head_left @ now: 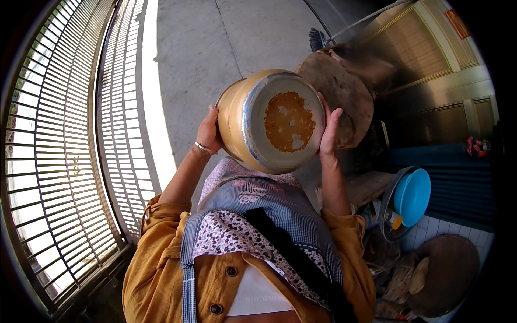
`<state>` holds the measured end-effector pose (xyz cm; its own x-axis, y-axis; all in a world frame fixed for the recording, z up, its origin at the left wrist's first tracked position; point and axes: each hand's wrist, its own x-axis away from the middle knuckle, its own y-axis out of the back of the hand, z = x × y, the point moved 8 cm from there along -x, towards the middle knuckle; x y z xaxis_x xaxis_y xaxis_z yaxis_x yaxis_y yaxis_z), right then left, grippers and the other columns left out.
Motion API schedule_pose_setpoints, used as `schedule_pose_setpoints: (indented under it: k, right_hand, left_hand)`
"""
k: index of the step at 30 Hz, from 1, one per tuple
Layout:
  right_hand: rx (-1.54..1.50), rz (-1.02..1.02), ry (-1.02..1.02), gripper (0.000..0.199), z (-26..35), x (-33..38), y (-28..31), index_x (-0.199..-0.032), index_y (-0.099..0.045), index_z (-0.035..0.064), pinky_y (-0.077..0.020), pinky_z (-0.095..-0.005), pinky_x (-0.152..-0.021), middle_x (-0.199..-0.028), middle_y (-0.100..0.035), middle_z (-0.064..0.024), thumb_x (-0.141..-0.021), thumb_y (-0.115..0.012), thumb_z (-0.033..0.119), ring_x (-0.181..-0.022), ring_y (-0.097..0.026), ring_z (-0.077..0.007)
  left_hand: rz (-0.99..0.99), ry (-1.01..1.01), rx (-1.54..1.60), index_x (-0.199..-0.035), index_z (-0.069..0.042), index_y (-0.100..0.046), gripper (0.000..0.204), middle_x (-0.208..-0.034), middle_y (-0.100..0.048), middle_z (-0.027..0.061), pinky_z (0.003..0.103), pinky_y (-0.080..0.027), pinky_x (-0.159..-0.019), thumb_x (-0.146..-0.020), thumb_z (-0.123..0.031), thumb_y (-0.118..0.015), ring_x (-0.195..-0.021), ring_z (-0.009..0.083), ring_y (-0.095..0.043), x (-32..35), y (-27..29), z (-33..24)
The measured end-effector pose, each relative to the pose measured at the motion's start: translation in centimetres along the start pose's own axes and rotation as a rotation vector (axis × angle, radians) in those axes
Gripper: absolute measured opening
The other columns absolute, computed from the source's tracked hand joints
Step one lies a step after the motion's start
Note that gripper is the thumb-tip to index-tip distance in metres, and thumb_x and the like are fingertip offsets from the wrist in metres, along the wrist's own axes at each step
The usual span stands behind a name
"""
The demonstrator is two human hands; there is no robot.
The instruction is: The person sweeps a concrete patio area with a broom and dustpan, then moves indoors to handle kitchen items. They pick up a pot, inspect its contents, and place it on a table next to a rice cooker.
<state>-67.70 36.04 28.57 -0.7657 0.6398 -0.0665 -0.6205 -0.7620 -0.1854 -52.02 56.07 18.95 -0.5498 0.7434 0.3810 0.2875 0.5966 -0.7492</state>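
Tan metal pot point(273, 123) is tilting above the concrete floor point(188, 48), showing its rust-patched base. The left hand point(209, 131) is grasping one side, while the right hand point(329, 128) is gripping the opposite side.

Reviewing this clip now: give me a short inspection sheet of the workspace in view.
Surface: grey floor with a thin dark line across it and a bright sunlit strip at left.
Job's things: tan pot held off the floor, tipped so its base faces the camera; rusty-brown patch on the base.
Clutter: blue basin, round brown slab and dark-bristled brush, all toward the right.
Hands: left hand and right hand grip opposite sides of the pot.
Cables: none certain.
Surroundings: barred gate at left, brown panelled door at upper right.
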Motion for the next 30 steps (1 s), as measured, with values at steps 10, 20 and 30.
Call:
schedule_pose_setpoints:
  k: [10, 20, 30]
  right_hand:
    - [0.996, -0.156, 0.14, 0.079, 3.6, 1.2, -2.1, -0.135, -0.009, 0.0023, -0.007, -0.0469, -0.103, -0.137, -0.008, -0.0253, -0.083, -0.032, 0.057, -0.127, -0.004, -0.0417]
    - [1.178, 0.278, 0.62, 0.091, 7.3, 5.7, -12.6, -0.133, -0.014, -0.0023, -0.0016, -0.0575, -0.099, -0.138, -0.011, -0.0235, -0.076, -0.022, 0.068, -0.126, -0.003, -0.0455]
    - [1.105, 0.099, 0.418, 0.073, 4.9, 0.9, -4.6, -0.134, -0.023, 0.0154, -0.0084, -0.052, -0.1, -0.138, -0.013, -0.0209, -0.079, -0.031, 0.063, -0.127, -0.008, -0.0408]
  left_hand:
    - [-0.036, -0.367, -0.17, -0.086, -0.006, -0.048, 0.027, -0.078, -0.054, -0.0006, 0.021, -0.043, -0.062, -0.092, -0.03, -0.037, -0.068, 0.0061, -0.05, 0.4, -1.6, -2.4]
    - [0.008, -0.339, -0.137, -0.093, -0.005, -0.049, 0.028, -0.086, -0.055, 0.0005, 0.022, -0.045, -0.066, -0.093, -0.029, -0.034, -0.073, 0.0081, -0.053, 0.7, -3.0, -2.4]
    - [-0.02, -0.396, -0.191, -0.096, -0.005, -0.05, 0.029, -0.092, -0.056, 0.0032, 0.025, -0.047, -0.072, -0.093, -0.029, -0.034, -0.082, 0.0114, -0.055, 1.6, -2.3, -3.7]
